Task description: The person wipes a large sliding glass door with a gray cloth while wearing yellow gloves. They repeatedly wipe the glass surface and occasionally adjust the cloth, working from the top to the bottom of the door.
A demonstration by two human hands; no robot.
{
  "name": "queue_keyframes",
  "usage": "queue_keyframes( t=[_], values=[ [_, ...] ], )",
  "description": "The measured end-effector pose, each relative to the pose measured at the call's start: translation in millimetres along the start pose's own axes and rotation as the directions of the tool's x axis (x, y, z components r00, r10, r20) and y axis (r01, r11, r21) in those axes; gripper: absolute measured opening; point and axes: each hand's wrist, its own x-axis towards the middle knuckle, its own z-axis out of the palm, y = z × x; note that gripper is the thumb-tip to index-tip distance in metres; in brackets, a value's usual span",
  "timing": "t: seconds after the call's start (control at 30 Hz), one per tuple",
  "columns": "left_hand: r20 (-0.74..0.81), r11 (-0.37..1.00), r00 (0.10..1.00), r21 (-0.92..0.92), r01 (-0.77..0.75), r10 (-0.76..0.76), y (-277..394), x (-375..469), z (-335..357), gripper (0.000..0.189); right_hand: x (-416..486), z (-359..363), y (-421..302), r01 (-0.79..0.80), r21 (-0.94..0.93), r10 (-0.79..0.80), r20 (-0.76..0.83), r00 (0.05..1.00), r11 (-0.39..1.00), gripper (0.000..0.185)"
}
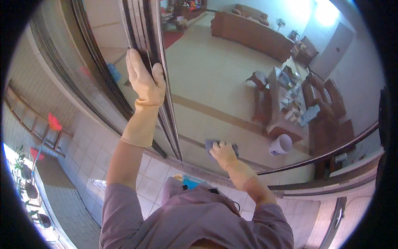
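Note:
A cream rubber glove covers my left hand (144,79), which rests against the metal frame (141,28) of a sliding glass door, its fingers pointing up along the frame. My right hand (224,154), in a similar glove, grips a dark grey-blue cloth (211,146) low on the glass pane (202,124), to the right of that frame. Parts of the cloth stick out on both sides of my right fingers.
Through the glass stand a wooden sofa (248,34), a cluttered table (284,121) and a white bucket (280,145). A turquoise container (192,182) is on the tiled floor by my body. At far left are a red-topped pole (54,122), a wooden rack and potted plants (26,171).

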Motion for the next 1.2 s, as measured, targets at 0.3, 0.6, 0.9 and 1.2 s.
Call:
queue_keyframes(
  t=[0.3, 0.6, 0.9, 1.2],
  values=[
    [0.018, 0.991, 0.995, -0.098, 0.096, -0.094, -1, 2, -9, 0.075, 14, -352, 84, -0.033, -0.170, -0.137, -0.880, 0.455, 0.985, 0.028],
    [0.001, 0.981, 0.995, -0.171, 0.095, -0.097, -5, 8, -11, 0.072, 79, -430, 101, -0.386, -0.092, 0.042, -0.945, 0.326, 0.918, 0.034],
    [-0.042, 0.989, 0.998, -0.141, 0.048, -0.054, 1, 11, -3, 0.070, 76, -35, -8, -0.028, -0.143, -0.033, -0.405, 0.914, 0.989, 0.030],
    [-0.006, 0.978, 0.995, -0.188, 0.092, -0.095, 1, 9, -9, 0.068, 47, -255, 26, 0.242, 0.186, -0.082, -0.609, 0.789, 0.952, 0.037]
  ],
)
